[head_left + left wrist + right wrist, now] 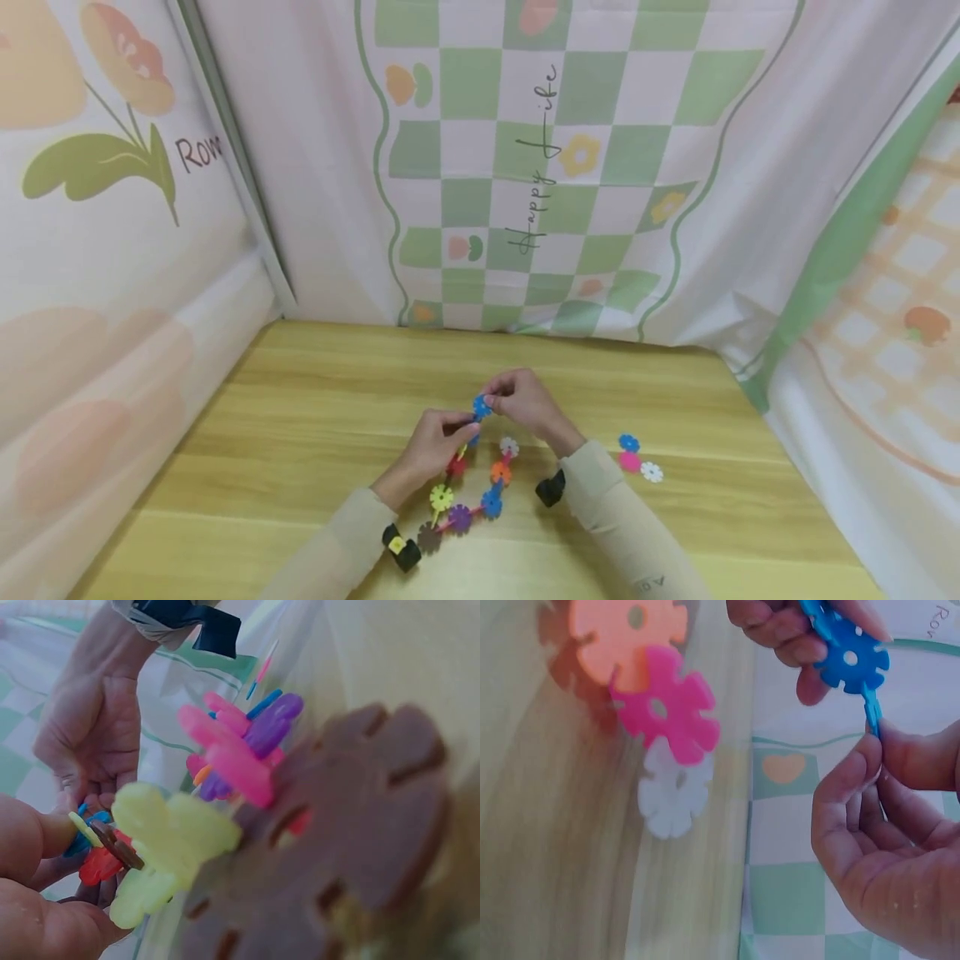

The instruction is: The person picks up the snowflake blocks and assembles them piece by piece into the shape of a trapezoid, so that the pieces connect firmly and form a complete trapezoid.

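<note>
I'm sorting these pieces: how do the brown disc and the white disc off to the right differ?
The brown disc is dark; the white disc is pale. The brown disc is linked into the chain at its near bend; the white disc lies apart from that chain, beside a pink disc. Both are round with notched rims.

Head view: from above, facing forward-down over surface (337,375). Wrist views: close-up, turned sideways, surface at opposite sides; both share left hand (431,444) and right hand (527,405).
</note>
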